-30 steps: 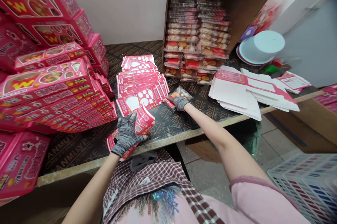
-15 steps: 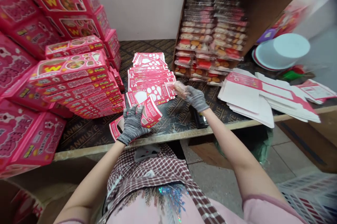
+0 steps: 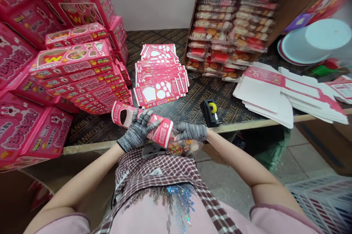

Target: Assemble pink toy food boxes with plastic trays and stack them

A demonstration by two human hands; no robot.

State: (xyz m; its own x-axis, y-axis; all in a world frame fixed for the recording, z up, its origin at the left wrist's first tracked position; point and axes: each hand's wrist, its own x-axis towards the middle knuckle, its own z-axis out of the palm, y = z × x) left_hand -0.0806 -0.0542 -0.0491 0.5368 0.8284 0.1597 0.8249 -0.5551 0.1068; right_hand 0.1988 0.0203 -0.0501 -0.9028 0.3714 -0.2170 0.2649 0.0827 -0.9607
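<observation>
This is a small packing workshop: pink printed cartons (image 3: pixel 74 69) stacked high, flat box blanks (image 3: pixel 161 80) fanned out on a dark plywood bench (image 3: pixel 198 98) (its surface printed with repeated lettering), a tape dispenser (image 3: pixel 210 113), an open cardboard box (image 3: pixel 228 25) packed with clear packets (image 3: pixel 228 30), and a plastic crate (image 3: pixel 319 204) on the tiled floor (image 3: pixel 308 157).

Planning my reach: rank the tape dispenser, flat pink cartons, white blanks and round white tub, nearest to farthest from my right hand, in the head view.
From the right hand:
1. Tape dispenser, just ahead.
2. Flat pink cartons, ahead-left.
3. White blanks, ahead-right.
4. Round white tub, far right, beyond the blanks.
</observation>
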